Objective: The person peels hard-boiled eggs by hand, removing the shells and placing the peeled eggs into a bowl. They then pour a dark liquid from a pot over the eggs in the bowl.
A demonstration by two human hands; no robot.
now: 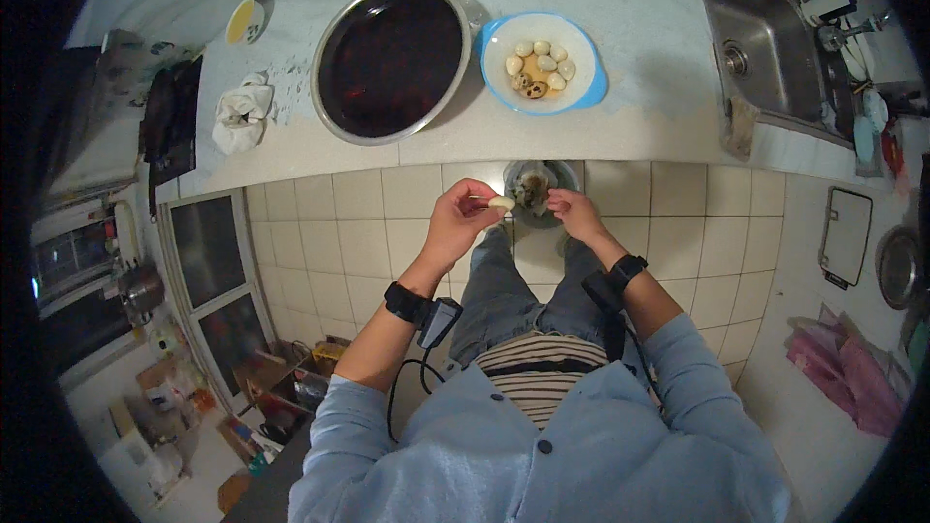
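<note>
My left hand (465,216) pinches a small pale peeled egg (501,203) between thumb and fingertips. To its right, my right hand (576,213) is apart from the egg, its fingers bent near one another; whether it holds a bit of shell cannot be told. Below and between the hands, a bin (569,173) on the floor holds pale waste. On the counter, a white bowl with a blue rim (541,110) holds several peeled eggs (547,63) and, at its lower left, two speckled quail eggs in shell (536,90), with some yellowish liquid.
Left of the bowl stands a wide metal basin (392,62) of dark liquid. A crumpled white cloth (242,115) and a small yellow-and-white cup (244,21) lie farther left. A steel sink (770,43) is at the right, with a cloth (741,127) at its corner.
</note>
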